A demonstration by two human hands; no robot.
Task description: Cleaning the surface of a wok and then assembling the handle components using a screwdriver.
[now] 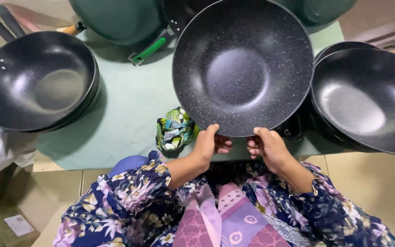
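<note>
Round black speckled non-stick wok pan (243, 66): held tilted above the green mat (124, 114), near its front edge. Left hand (209, 144) and right hand (266, 145): fingers clamped on the pan's near rim. Crumpled patterned cloth (174, 129): beside left hand. Stacked black pans (35, 80): mat's left edge.

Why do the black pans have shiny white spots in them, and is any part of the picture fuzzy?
Head view: overhead light bounces off the speckled wok held by the left hand and right hand, and glares brighter on the smooth pans at right and left; the pans' edges look curved by the wide lens; everything is fairly sharp.
</note>
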